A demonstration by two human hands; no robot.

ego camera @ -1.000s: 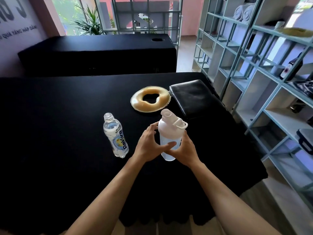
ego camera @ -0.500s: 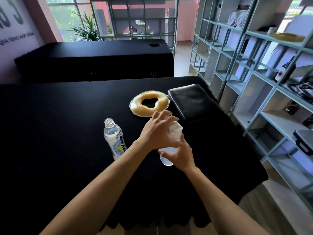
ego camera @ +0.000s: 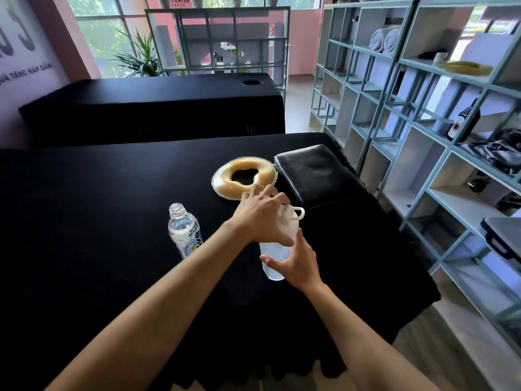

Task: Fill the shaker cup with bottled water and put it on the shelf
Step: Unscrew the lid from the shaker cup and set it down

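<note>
A clear shaker cup (ego camera: 272, 261) with a white lid (ego camera: 293, 218) stands on the black-covered table (ego camera: 98, 221), with water in its lower part. My left hand (ego camera: 262, 218) lies over the lid from above, fingers wrapped around it. My right hand (ego camera: 296, 261) grips the cup's body from the right. An uncapped water bottle (ego camera: 183, 230) with a printed label stands upright just left of the cup, partly behind my left forearm. A pale blue shelf unit (ego camera: 423, 170) runs along the right side.
A tan ring-shaped gel cushion (ego camera: 242, 170) and a black leather pad (ego camera: 315, 173) lie beyond the cup. A second black table (ego camera: 158, 105) stands behind. The shelves hold rolled towels (ego camera: 383, 40), a dark bottle (ego camera: 465, 119), dark cloth and a grey case (ego camera: 504, 238).
My left hand has gone from the cup's side onto the lid and now covers it. My right hand still holds the cup's body. The bottle has not moved.
</note>
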